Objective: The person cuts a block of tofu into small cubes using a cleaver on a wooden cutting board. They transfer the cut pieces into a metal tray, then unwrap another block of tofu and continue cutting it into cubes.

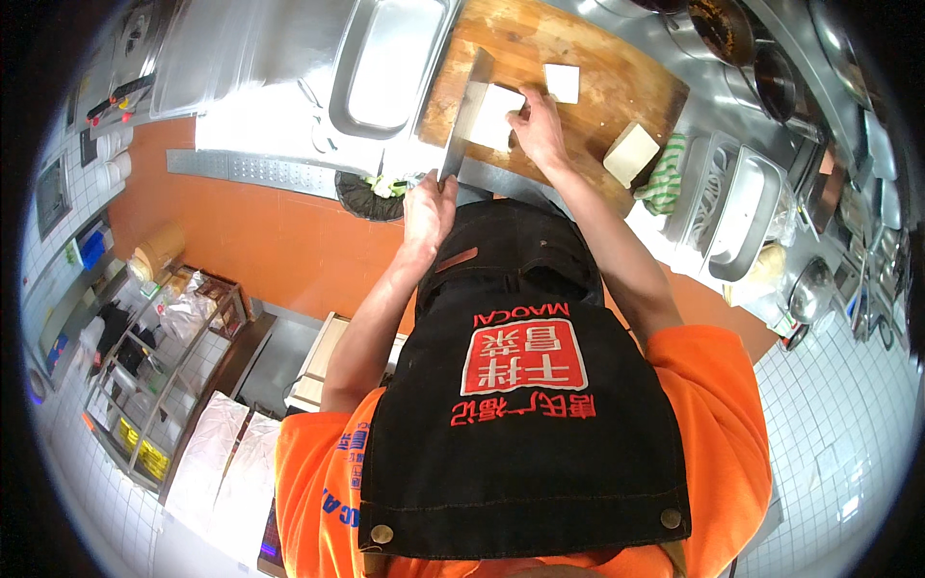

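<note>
On the wooden cutting board (614, 58) lies a large white block (497, 115) that looks like tofu. My left hand (429, 217) grips the handle of a cleaver (462, 119), whose blade stands upright near the left side of this block, seen almost edge-on. Whether the blade touches the block cannot be told. My right hand (538, 130) rests its fingertips on the block's right edge, thumb and fingers apart. A smaller white piece (562, 83) lies just beyond the right hand. Another thick white block (631, 154) sits near the board's right edge.
A deep steel tray (340, 108) stands left of the board. At the right are a green-striped cloth (661, 177), steel containers (744, 217) and pots (712, 32). A black-lined bin (370, 206) with vegetable scraps is below the counter edge, left of me.
</note>
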Available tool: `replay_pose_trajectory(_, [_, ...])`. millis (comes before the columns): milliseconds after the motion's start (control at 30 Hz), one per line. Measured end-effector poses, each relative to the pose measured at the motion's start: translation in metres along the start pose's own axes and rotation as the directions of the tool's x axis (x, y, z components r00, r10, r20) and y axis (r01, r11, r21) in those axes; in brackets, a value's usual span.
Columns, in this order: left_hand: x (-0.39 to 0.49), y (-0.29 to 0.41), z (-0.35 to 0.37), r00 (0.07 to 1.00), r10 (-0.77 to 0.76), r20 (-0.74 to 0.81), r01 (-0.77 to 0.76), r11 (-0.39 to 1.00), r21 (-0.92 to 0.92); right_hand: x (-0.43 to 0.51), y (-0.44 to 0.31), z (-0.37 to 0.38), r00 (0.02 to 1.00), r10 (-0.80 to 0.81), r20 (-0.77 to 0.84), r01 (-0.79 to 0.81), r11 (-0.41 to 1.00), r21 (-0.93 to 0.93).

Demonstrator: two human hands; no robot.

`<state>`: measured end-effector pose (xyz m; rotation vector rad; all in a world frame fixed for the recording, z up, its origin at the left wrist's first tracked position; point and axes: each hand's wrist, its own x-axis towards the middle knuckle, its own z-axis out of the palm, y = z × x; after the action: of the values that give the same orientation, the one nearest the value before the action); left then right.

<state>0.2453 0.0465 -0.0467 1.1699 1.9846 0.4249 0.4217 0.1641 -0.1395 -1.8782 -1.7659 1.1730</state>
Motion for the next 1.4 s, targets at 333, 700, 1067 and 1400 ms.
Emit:
replay_pose_trajectory(333, [-0.006, 0.024, 0.026, 0.998, -0.036, 0.042, 0.029, 0.989, 0.143, -0.008, 0.010, 0.010, 0.995, -0.069, -0.070, 0.075, 0.994, 0.085])
replay_pose_trajectory(700, [0.009, 0.008, 0.054, 0.998, 0.021, 0.052, -0.036, 0.951, 0.308, -0.007, 0.014, 0.008, 0.994, -0.099, -0.053, 0.104, 0.988, 0.111])
replay_pose_trajectory(1067, [0.020, -0.017, 0.065, 0.999, 0.054, 0.002, -0.053, 0.987, 0.154, -0.006, 0.015, 0.010, 0.997, -0.076, -0.034, 0.078, 0.995, 0.068])
replay_pose_trajectory(1400, [0.008, -0.004, 0.045, 0.996, 0.092, -0.011, -0.090, 0.984, 0.157, -0.032, 0.009, -0.035, 0.998, -0.030, -0.053, 0.037, 0.988, 0.151])
